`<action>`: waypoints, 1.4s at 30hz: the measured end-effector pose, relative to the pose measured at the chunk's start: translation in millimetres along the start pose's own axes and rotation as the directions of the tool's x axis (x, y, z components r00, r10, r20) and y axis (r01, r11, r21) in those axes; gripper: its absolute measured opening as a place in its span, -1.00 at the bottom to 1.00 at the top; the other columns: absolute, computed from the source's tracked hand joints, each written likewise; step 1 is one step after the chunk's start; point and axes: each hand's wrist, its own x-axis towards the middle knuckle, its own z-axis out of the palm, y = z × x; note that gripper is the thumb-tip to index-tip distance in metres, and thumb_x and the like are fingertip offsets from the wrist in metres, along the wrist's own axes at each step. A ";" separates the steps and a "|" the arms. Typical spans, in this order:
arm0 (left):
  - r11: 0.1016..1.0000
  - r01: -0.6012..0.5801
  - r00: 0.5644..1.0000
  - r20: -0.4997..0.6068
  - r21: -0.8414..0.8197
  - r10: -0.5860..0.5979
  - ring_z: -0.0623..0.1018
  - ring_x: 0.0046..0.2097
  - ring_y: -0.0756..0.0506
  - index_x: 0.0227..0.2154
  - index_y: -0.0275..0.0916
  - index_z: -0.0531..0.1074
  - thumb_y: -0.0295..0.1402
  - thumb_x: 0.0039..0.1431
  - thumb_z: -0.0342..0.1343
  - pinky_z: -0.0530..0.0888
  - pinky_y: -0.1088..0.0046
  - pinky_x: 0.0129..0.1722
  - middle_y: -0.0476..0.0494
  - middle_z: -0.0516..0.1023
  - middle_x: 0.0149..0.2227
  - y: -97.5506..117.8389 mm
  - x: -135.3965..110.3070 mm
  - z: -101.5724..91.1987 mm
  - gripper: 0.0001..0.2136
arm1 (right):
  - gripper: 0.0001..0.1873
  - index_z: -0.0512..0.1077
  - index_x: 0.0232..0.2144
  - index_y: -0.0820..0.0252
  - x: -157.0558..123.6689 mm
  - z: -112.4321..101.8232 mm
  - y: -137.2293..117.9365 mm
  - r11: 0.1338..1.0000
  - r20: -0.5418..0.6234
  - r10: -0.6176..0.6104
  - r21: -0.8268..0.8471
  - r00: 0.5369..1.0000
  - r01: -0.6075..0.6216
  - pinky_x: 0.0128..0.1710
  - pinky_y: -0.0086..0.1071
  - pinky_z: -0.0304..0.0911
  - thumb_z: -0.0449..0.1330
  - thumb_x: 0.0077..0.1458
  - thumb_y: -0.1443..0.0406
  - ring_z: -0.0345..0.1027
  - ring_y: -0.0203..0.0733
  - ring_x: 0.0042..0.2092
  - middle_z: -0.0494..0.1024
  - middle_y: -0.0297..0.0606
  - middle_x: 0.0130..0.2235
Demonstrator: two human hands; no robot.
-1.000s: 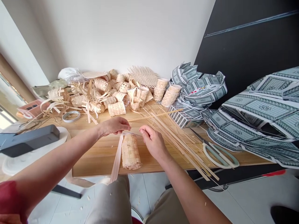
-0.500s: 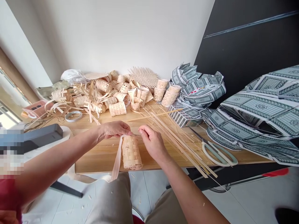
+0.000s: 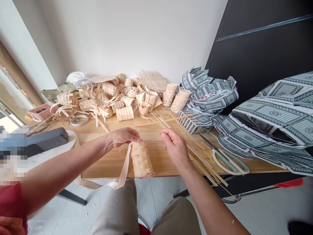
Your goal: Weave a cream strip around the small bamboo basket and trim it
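Head view: small woven basket (image 3: pixel 141 160), leaning slightly under your left hand (image 3: pixel 122 137).

Your left fingers (image 3: pixel 137 138) pinch narrow on its top rim, with a long strip (image 3: pixel 124 171) trailing below them. Your right hand (image 3: pixel 174 147) sits apart, fingers narrow; whether they hold anything, I cannot tell. Loose strips (image 3: pixel 198 150) lie just beyond them. Easing the left pinch could let the weave spring open.

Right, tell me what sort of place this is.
Most likely a home craft workspace: a wooden table heaped with small woven baskets, loose pale weaving strips spread beside them, and scissors within reach.
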 end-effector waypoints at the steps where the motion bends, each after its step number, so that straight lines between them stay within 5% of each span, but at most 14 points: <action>1: 1.000 -0.001 1.000 -0.004 -0.004 0.001 0.17 -0.53 0.09 -0.69 -0.34 0.34 -0.28 -0.38 0.31 0.08 0.54 -0.50 0.09 0.24 -0.66 0.0 -0.2 -0.1 -0.72 | -0.76 0.34 -0.43 0.16 0.3 -5.0 4.3 1.000 -0.016 0.007 -0.012 1.000 -0.007 -0.49 -0.44 0.05 -0.06 0.08 0.19 0.13 -0.31 -0.56 0.28 -0.42 -0.61; 6: 1.000 -0.003 1.000 -0.019 -0.019 0.002 0.19 -0.53 0.09 -0.68 -0.35 0.34 -0.28 -0.37 0.32 0.10 0.54 -0.50 0.07 0.26 -0.66 0.4 -3.4 -0.6 -0.72 | -0.75 0.36 -0.44 0.16 0.5 -34.6 24.2 0.990 -0.133 0.009 -0.137 0.991 -0.027 -0.46 -0.40 0.09 -0.03 0.04 0.16 0.22 -0.24 -0.51 0.36 -0.35 -0.57; 12: 0.999 -0.042 0.999 -0.022 -0.031 0.042 0.20 -0.50 0.08 -0.65 -0.33 0.32 -0.27 -0.29 0.31 0.13 0.56 -0.48 0.06 0.26 -0.63 -2.0 -2.6 1.3 -0.71 | -0.77 0.36 -0.46 0.16 -2.0 -52.3 25.8 0.968 -0.139 -0.088 -0.246 0.986 0.052 -0.46 -0.38 0.08 -0.03 0.05 0.19 0.26 -0.21 -0.48 0.43 -0.30 -0.52; 17: 0.994 -0.104 0.994 -0.025 -0.033 0.104 0.29 -0.45 0.06 -0.56 -0.32 0.31 -0.10 -0.17 0.21 0.25 0.52 -0.39 0.04 0.30 -0.53 -7.8 0.7 0.0 -0.65 | -0.82 0.33 -0.38 0.16 7.0 -51.6 15.5 1.000 -0.189 -0.003 0.030 0.982 0.009 -0.52 -0.42 0.08 -0.02 0.07 0.21 0.15 -0.31 -0.57 0.23 -0.45 -0.64; 21: 0.971 -0.220 0.972 -0.064 0.089 0.226 0.34 -0.36 0.03 -0.26 -0.24 0.31 -0.18 0.06 0.04 0.30 0.48 -0.26 0.04 0.32 -0.43 -16.2 -0.8 2.4 -0.74 | -0.89 0.30 -0.38 0.17 21.4 -48.7 -1.6 0.944 -0.205 0.018 0.327 0.979 0.051 -0.46 -0.45 0.17 0.01 0.04 0.28 0.20 -0.35 -0.51 0.25 -0.46 -0.59; 24: 0.855 -0.357 0.913 -0.051 0.377 0.404 0.37 -0.32 0.01 -0.05 -0.19 0.24 -0.31 0.16 -0.08 0.34 0.45 -0.25 -0.04 0.37 -0.33 -23.0 1.6 5.6 -0.71 | -0.94 0.29 -0.41 0.18 31.0 -44.8 -17.8 0.887 -0.168 0.034 0.460 0.985 0.048 -0.44 -0.44 0.20 0.05 0.00 0.31 0.23 -0.36 -0.50 0.27 -0.46 -0.58; 27: 0.580 -0.514 0.765 0.032 0.632 0.643 0.41 -0.19 -0.04 -0.10 -0.25 0.31 -0.43 0.17 -0.14 0.37 0.41 -0.16 -0.18 0.37 -0.18 -26.5 6.0 8.0 -0.74 | -0.95 0.29 -0.43 0.18 37.5 -40.4 -33.7 0.842 -0.134 0.019 0.536 0.991 0.056 -0.47 -0.46 0.19 0.07 0.01 0.31 0.25 -0.37 -0.50 0.30 -0.45 -0.57; 29: 0.401 -0.542 0.702 0.137 0.738 0.699 0.43 -0.14 -0.07 -0.15 -0.28 0.36 -0.48 0.16 -0.15 0.38 0.39 -0.12 -0.24 0.34 -0.11 -26.3 6.9 9.0 -0.75 | -0.94 0.28 -0.43 0.17 40.4 -38.2 -43.6 0.832 -0.127 -0.017 0.548 0.992 0.084 -0.48 -0.48 0.19 0.08 0.02 0.29 0.26 -0.38 -0.50 0.31 -0.45 -0.57; 34: 0.257 -0.468 0.763 0.241 0.845 0.600 0.52 -0.20 -0.05 0.00 -0.19 0.31 -0.59 0.15 -0.18 0.45 0.44 -0.19 -0.23 0.36 -0.04 -22.3 3.8 11.9 -0.60 | -0.93 0.27 -0.42 0.14 45.8 -34.8 -63.1 0.806 -0.116 -0.127 0.566 0.985 0.171 -0.45 -0.49 0.21 0.07 0.06 0.28 0.27 -0.38 -0.48 0.30 -0.45 -0.55; 42: 0.266 -0.390 0.708 0.102 0.882 0.699 0.51 -0.08 -0.11 0.02 -0.27 0.28 -0.55 0.11 -0.10 0.47 0.35 -0.10 -0.25 0.47 -0.06 -22.6 16.7 13.0 -0.61 | -0.94 0.28 -0.36 0.14 61.9 -25.5 -48.3 0.915 -0.257 -0.227 0.273 0.939 0.296 -0.34 -0.45 0.22 0.02 0.09 0.30 0.35 -0.33 -0.39 0.40 -0.41 -0.48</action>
